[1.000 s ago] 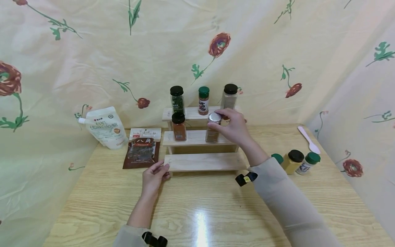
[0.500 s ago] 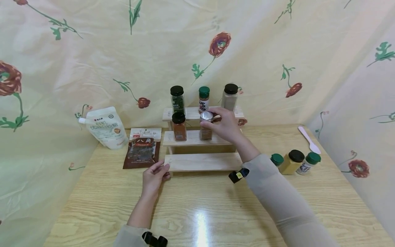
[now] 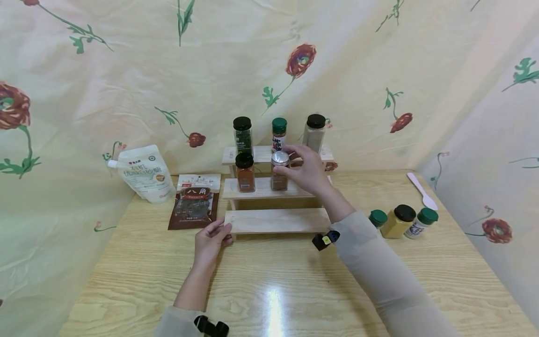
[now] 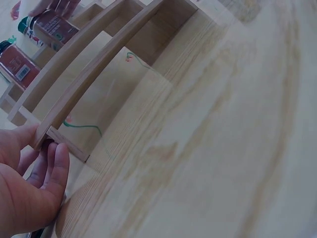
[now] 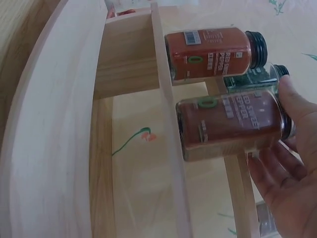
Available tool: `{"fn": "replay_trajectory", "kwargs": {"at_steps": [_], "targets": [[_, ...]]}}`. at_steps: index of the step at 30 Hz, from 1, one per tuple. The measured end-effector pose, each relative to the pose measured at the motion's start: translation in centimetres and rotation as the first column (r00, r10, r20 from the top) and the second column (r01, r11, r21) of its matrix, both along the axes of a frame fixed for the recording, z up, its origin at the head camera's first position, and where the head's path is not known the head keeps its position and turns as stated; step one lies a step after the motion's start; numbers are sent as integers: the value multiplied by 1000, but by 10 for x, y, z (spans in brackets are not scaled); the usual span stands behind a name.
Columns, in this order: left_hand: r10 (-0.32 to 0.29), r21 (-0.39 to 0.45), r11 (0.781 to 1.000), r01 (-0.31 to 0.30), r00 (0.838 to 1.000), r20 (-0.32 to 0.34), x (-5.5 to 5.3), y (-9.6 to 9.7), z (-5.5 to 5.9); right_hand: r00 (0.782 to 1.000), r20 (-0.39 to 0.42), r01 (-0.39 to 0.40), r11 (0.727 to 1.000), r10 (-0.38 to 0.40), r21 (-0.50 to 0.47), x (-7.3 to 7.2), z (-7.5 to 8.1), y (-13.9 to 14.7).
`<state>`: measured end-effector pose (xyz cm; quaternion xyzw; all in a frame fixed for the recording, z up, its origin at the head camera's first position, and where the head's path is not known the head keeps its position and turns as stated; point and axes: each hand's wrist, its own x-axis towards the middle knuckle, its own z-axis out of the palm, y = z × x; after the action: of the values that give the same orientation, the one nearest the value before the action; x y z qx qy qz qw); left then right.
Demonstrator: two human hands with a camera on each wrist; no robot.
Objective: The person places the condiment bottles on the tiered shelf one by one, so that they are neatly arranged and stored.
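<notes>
My right hand (image 3: pixel 308 172) pinches a glass spice jar (image 3: pixel 279 181) near its silver lid, thumb in front and fingers behind. The jar stands upright on the middle step of a three-step wooden spice rack (image 3: pixel 278 221). In the right wrist view this jar (image 5: pixel 228 126), labelled red sweet pepper, has reddish-brown powder inside. To its left on the same step is a black-lidded jar of red powder (image 3: pixel 245 178). My left hand (image 3: pixel 208 244) grips the left end of the rack's lowest step; the left wrist view shows the thumb above the board (image 4: pixel 81 87) and fingers beneath.
On the top step stand a green herb jar (image 3: pixel 243 140), a green-lidded shaker (image 3: pixel 279 135) and a black-lidded jar (image 3: pixel 314 133). A white spouted pouch (image 3: pixel 145 175) and brown packet (image 3: pixel 194 203) lie left. Right are a yellow jar (image 3: pixel 396 224), green-lidded shakers (image 3: pixel 417 227) and a spoon (image 3: pixel 422 191).
My right hand has moved the silver-lidded jar left along the middle step, slightly toward the red-powder jar. The left hand has stayed at the rack's lowest step.
</notes>
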<state>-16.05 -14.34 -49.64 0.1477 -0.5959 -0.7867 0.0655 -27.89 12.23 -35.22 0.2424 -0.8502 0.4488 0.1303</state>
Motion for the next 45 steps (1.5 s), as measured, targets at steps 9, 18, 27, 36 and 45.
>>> {"fn": "replay_trajectory", "kwargs": {"at_steps": [9,18,27,36,45], "targets": [[-5,-17,1000,6,998,67,-1,1,3,999,15,38,999,-39,24,14,-13,39],[-4,-7,1000,5,998,64,-1,2,4,1000,-3,18,999,-18,40,29,-24,78],[4,-9,1000,-4,998,66,-1,1,3,998,-41,42,991,-37,124,41,-35,109],[4,-6,1000,-3,998,56,0,2,2,996,-5,86,975,-87,203,54,-38,140],[6,-21,1000,-4,998,68,-1,1,2,990,12,135,959,-142,251,67,-39,172]]}}
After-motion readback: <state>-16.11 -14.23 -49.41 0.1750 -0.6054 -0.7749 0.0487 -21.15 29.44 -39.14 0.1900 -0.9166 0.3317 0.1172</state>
